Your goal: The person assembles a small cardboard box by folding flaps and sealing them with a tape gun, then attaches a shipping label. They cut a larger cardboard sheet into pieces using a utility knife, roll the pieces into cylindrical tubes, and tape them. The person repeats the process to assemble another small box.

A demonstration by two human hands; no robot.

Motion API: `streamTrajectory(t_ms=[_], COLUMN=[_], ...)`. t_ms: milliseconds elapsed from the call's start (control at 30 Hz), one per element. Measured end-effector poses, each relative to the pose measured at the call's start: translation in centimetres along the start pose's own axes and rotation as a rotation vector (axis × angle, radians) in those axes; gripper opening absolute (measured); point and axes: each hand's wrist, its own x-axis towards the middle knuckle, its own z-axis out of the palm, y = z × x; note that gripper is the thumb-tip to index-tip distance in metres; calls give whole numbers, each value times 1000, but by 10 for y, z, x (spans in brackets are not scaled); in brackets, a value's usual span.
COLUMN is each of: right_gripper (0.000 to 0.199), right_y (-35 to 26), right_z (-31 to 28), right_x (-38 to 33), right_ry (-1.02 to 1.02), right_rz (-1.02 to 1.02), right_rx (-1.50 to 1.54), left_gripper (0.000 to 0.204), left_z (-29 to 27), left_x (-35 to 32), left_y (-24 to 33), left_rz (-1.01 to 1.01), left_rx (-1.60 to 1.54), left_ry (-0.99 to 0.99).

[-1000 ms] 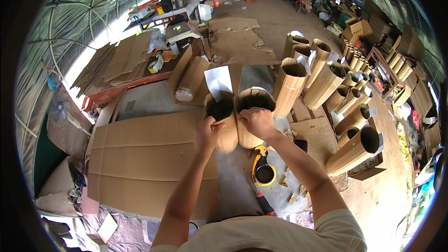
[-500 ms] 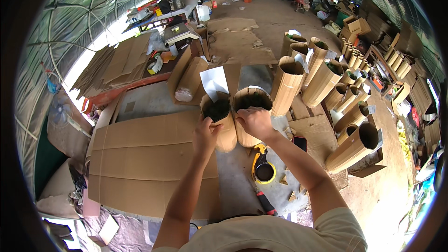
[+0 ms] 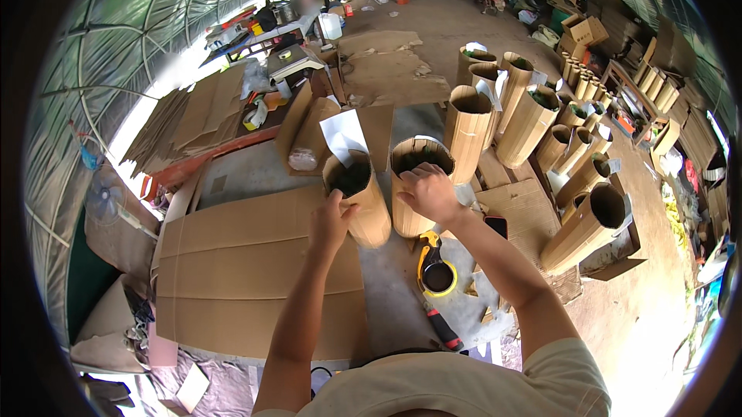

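Two upright cardboard tubes stand side by side before me, with dark green material inside. At the near rim of the left tube [image 3: 369, 212] is my left hand [image 3: 331, 224], its thumb and fingers closed on the edge. A white paper sheet [image 3: 345, 133] sticks up from that tube's far rim. My right hand [image 3: 430, 192] has its fingers curled over the near rim of the right tube [image 3: 407, 216]; part of its grip is hidden behind the knuckles. A narrow gap shows between the tubes.
Near me lie a yellow tape dispenser [image 3: 437, 274] and a red-and-black-handled tool [image 3: 444, 330]. A flat cardboard sheet [image 3: 255, 270] covers the left side. More filled tubes [image 3: 467, 127] stand to the right, beside a dark phone [image 3: 495, 225]. Another person is at the far left.
The left tube has shifted left and tilts a little, opening a gap between the tubes. My left hand moved left with it; my right hand stays at the right tube's rim.
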Motion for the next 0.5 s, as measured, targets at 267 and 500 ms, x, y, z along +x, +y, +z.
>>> streamTrajectory(t_ms=[267, 500], right_gripper=[12, 6], right_y=[-8, -10], right_z=[12, 29], right_x=[0, 5], right_ry=[13, -13], right_rz=[24, 36], right_rx=[-35, -97], left_gripper=[28, 27], left_z=[5, 29], left_x=[-3, 6], left_y=[2, -6], left_rz=[47, 64], left_rx=[-44, -93], left_ry=[39, 111])
